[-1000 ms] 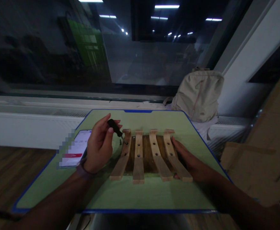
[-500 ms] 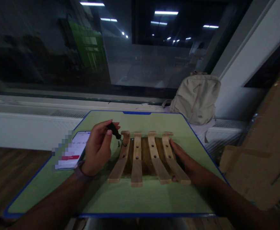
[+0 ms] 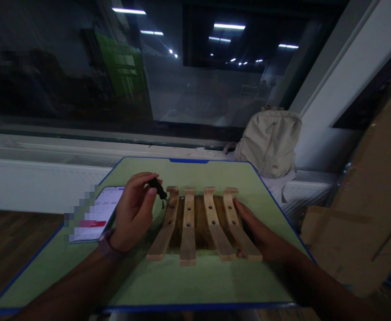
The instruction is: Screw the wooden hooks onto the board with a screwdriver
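Observation:
A wooden rack of several pale curved slats on darker crosspieces lies on a green mat. My left hand is closed round a small black screwdriver, whose tip points at the top of the leftmost slat. My right hand lies flat against the right side of the rack, fingers stretched along the rightmost slat.
A phone with a lit screen lies on the mat's left edge. A beige backpack stands on the sill at the back right. Cardboard boxes fill the right side. A dark window runs behind.
The view has shifted a little. My left hand has lowered the screwdriver slightly toward the leftmost slat. My right hand stays on the rack.

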Tool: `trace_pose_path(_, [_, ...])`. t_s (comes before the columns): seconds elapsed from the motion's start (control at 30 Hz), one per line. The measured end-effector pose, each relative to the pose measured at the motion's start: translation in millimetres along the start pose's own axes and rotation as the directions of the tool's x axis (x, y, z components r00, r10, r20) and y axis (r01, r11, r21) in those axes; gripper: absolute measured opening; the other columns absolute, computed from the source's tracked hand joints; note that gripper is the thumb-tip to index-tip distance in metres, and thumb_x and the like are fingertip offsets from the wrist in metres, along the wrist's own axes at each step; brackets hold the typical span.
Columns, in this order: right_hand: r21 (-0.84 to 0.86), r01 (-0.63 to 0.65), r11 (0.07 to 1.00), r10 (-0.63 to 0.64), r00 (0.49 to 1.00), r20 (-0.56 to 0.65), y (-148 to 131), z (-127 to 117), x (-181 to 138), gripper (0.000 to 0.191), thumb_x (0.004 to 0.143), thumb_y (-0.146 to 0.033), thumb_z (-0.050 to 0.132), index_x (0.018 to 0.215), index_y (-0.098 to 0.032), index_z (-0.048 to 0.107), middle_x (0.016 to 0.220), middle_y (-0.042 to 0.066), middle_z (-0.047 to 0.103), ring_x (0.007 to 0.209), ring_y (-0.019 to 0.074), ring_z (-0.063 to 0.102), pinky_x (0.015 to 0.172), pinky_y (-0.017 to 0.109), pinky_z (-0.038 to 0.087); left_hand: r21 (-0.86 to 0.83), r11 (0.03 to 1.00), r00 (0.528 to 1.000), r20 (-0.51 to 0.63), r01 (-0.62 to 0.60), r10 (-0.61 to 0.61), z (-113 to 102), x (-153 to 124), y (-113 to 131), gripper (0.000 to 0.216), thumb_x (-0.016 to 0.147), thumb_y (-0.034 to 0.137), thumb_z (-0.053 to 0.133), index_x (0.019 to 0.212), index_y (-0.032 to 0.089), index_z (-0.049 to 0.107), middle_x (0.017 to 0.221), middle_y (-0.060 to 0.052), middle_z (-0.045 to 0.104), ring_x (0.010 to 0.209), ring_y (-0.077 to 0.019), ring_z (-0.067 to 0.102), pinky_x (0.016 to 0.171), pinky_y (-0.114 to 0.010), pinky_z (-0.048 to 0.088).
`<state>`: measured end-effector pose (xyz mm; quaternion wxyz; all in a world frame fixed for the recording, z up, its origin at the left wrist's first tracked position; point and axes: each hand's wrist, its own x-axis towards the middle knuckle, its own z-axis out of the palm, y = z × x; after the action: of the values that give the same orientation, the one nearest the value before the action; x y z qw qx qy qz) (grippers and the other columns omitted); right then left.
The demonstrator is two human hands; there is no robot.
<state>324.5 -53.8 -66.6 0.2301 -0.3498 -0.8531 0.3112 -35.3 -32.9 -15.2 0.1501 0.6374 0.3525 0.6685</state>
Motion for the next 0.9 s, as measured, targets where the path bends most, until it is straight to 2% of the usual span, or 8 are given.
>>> trace_pose_path(0.13, [0.006,-0.034,0.999,0.034,0.999,0.013,-1.7,-0.4,-0.2,0.128,0.082,-0.059,0.075,0.164,-0.021,-0.015,0.173,0.012,-0.009,0.158,0.0374,-0.001,0.127,0.057,0.010,0.056,0.998,0.997,-0.073,-0.003,0.007,-1.9,1.5,-2.6,0.026,0.086,0.023,0.076,0.111,0.025,0.067,0.102,-0.002,0.064,0.087,-0.0131,0.066,0.074,-0.025,0.056])
trace_pose_path(0.2, [0.007,-0.054,0.998,0.054,0.998,0.022,-1.8,-0.4,0.1,0.128,0.083,-0.060,0.074,0.164,-0.021,-0.016,0.174,0.012,-0.009,0.159,0.0364,-0.001,0.127,0.057,0.010,0.040,0.998,0.996,-0.076,0.040,-0.036,-0.9,0.7,-1.6,0.024,0.091,0.024,0.071,0.115,0.025,0.066,0.104,-0.003,0.068,0.090,-0.0139,0.069,0.080,-0.027,0.058])
trace_pose_path(0.33, [0.003,-0.045,0.999,0.044,0.999,0.019,-1.3,-0.3,0.7,0.130,0.081,-0.063,0.074,0.164,-0.023,-0.017,0.174,0.012,-0.007,0.159,0.0360,0.000,0.127,0.057,0.010,-0.027,0.995,0.995,-0.007,0.099,-0.099,0.4,-0.6,1.4,0.028,0.101,0.027,0.056,0.129,0.025,0.061,0.120,-0.008,0.069,0.100,-0.0170,0.072,0.092,-0.035,0.058])
trace_pose_path(0.43, [-0.005,-0.046,0.999,0.046,0.999,0.012,-1.5,-0.3,0.8,0.130,0.080,-0.063,0.075,0.164,-0.023,-0.016,0.174,0.012,-0.005,0.159,0.0363,0.001,0.127,0.057,0.011,0.030,0.999,0.999,0.010,0.042,-0.042,-2.7,1.0,0.3,0.023,0.100,0.028,0.058,0.122,0.026,0.066,0.120,-0.007,0.066,0.102,-0.0174,0.069,0.091,-0.033,0.057])
trace_pose_path(0.53, [-0.003,-0.051,0.999,0.051,0.999,0.001,-2.1,0.3,1.4,0.131,0.079,-0.063,0.076,0.164,-0.021,-0.014,0.174,0.014,-0.003,0.159,0.0382,0.002,0.127,0.059,0.011,0.151,0.988,0.999,-0.019,-0.036,0.039,-6.5,3.0,-2.6,0.020,0.093,0.027,0.069,0.112,0.026,0.070,0.111,-0.005,0.062,0.096,-0.0156,0.065,0.081,-0.028,0.055])
trace_pose_path(0.6, [0.005,-0.049,0.999,0.049,0.999,-0.002,-2.7,0.7,2.2,0.132,0.079,-0.063,0.076,0.164,-0.021,-0.014,0.174,0.015,-0.001,0.159,0.0389,0.003,0.127,0.060,0.012,0.194,0.981,0.998,-0.054,-0.020,0.031,-6.6,3.3,-3.5,0.020,0.091,0.027,0.071,0.111,0.025,0.071,0.106,-0.004,0.063,0.092,-0.0146,0.064,0.079,-0.027,0.055])
trace_pose_path(0.77, [0.021,-0.036,0.999,0.036,0.999,-0.016,-4.3,1.0,3.7,0.129,0.080,-0.060,0.076,0.164,-0.023,-0.014,0.174,0.013,-0.003,0.159,0.0380,0.003,0.127,0.060,0.012,0.007,0.998,0.996,-0.063,0.058,-0.057,1.2,1.3,-0.9,0.030,0.099,0.031,0.060,0.128,0.023,0.059,0.116,-0.007,0.069,0.097,-0.0164,0.072,0.088,-0.033,0.059])
trace_pose_path(0.9, [0.027,-0.049,0.998,0.050,0.999,-0.009,-2.8,1.9,3.4,0.132,0.079,-0.058,0.079,0.164,-0.022,-0.014,0.173,0.016,-0.005,0.158,0.0397,0.002,0.126,0.062,0.011,0.019,0.999,0.997,-0.061,0.045,-0.043,1.7,1.9,-1.2,0.023,0.098,0.034,0.062,0.117,0.021,0.061,0.118,-0.009,0.066,0.099,-0.0177,0.070,0.087,-0.034,0.059])
